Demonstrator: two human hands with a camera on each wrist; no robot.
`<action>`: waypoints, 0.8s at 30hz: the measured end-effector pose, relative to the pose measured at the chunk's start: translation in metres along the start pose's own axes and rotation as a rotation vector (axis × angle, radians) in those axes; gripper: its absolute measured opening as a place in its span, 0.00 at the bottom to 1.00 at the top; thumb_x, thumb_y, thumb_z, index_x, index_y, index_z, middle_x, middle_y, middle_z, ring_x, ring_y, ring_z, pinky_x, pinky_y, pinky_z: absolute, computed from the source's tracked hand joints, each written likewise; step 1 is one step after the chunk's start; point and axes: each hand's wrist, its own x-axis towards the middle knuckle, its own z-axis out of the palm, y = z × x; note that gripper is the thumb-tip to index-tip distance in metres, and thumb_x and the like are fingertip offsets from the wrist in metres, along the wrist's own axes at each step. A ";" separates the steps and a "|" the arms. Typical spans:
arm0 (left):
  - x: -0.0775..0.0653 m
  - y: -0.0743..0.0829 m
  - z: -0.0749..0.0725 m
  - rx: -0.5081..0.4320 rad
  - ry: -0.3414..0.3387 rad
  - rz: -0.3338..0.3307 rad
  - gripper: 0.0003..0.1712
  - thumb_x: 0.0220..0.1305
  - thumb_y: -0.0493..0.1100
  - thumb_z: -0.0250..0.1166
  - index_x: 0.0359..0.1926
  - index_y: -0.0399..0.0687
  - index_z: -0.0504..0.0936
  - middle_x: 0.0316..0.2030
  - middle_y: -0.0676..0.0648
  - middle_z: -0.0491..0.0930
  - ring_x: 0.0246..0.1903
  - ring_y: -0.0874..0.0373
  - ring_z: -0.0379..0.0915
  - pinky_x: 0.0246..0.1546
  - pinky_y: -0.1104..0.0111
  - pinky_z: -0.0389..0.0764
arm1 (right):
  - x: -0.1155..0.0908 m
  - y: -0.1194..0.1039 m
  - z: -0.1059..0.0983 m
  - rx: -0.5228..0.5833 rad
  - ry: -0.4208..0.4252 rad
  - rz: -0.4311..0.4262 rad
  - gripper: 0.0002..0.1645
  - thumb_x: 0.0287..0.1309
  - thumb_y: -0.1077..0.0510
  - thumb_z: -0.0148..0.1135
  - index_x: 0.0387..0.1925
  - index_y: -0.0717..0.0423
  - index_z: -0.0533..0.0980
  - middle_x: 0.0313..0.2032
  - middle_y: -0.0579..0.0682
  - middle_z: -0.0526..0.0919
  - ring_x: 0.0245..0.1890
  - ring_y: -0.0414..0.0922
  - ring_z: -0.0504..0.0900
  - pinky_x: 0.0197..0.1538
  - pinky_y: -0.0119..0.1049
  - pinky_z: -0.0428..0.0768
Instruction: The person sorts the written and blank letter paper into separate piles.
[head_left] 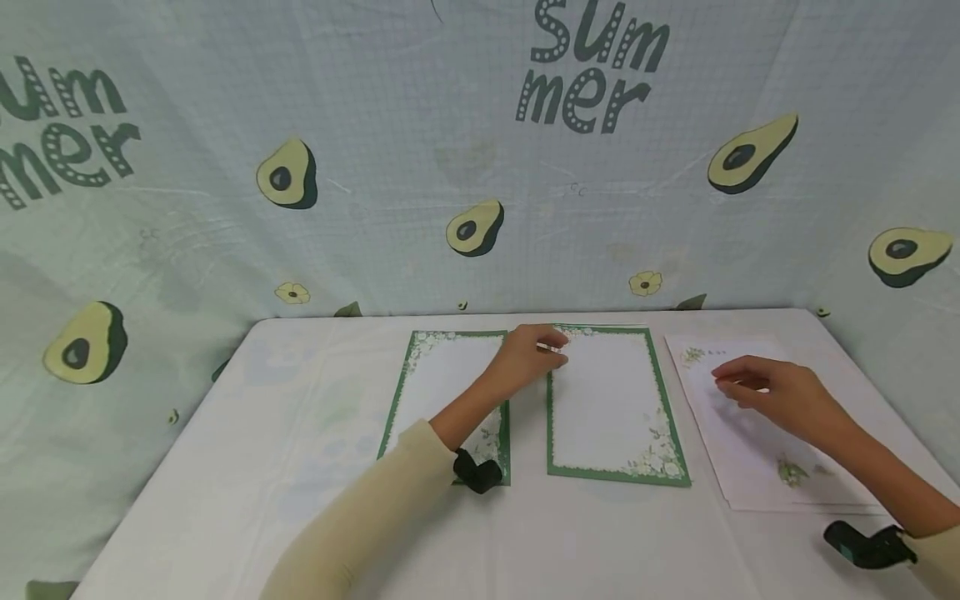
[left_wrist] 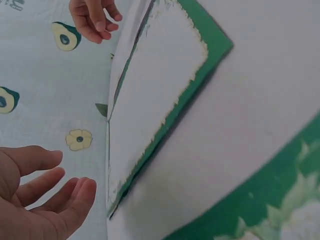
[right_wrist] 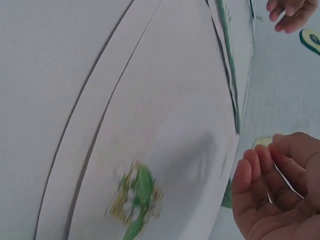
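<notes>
My left hand [head_left: 525, 354] hovers over the top left corner of the middle green-bordered sheet [head_left: 607, 408]. In the left wrist view its fingers [left_wrist: 75, 205] are loosely bent and apart, with nothing between them. Another green-bordered sheet [head_left: 435, 375] lies to the left, partly hidden by my left forearm. Above the pale sheets [head_left: 738, 450] on the right hangs my right hand [head_left: 783, 396], casting a shadow on them. Its fingers [right_wrist: 242, 185] are relaxed and bent, the thumb close to the fingertips, and no object shows in it. A small green plant print [right_wrist: 140, 195] decorates the pale sheet.
A white cloth [head_left: 300, 433] covers the table, whose back edge meets a hanging curtain [head_left: 375, 242] printed with avocados and lettering. The pale sheets overlap unevenly at their edges. Black wrist cameras [head_left: 477, 472] sit on both forearms.
</notes>
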 end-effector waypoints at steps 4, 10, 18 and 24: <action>-0.010 -0.011 -0.008 0.029 -0.003 -0.061 0.18 0.70 0.39 0.66 0.59 0.39 0.82 0.56 0.41 0.82 0.57 0.48 0.79 0.50 0.59 0.84 | 0.004 -0.018 0.012 0.091 -0.085 0.001 0.20 0.69 0.53 0.65 0.55 0.62 0.80 0.41 0.53 0.88 0.35 0.41 0.86 0.36 0.30 0.85; -0.018 -0.019 -0.012 0.021 -0.011 -0.141 0.19 0.71 0.40 0.66 0.60 0.39 0.81 0.55 0.41 0.82 0.51 0.48 0.82 0.47 0.60 0.85 | 0.008 -0.032 0.026 0.201 -0.139 0.025 0.21 0.70 0.56 0.64 0.56 0.66 0.78 0.42 0.54 0.87 0.37 0.42 0.86 0.37 0.31 0.87; -0.015 -0.026 -0.009 -0.090 -0.016 -0.242 0.19 0.70 0.35 0.66 0.59 0.31 0.79 0.47 0.40 0.84 0.42 0.51 0.86 0.45 0.65 0.86 | 0.015 -0.037 0.036 0.223 -0.180 0.090 0.25 0.71 0.54 0.62 0.60 0.69 0.75 0.44 0.55 0.85 0.40 0.44 0.86 0.39 0.31 0.86; -0.014 -0.025 -0.005 -0.090 -0.024 -0.247 0.17 0.69 0.36 0.67 0.55 0.31 0.82 0.42 0.41 0.87 0.40 0.53 0.87 0.44 0.65 0.86 | 0.019 -0.037 0.038 0.235 -0.221 0.087 0.27 0.72 0.54 0.62 0.62 0.70 0.74 0.47 0.57 0.85 0.40 0.43 0.87 0.40 0.30 0.85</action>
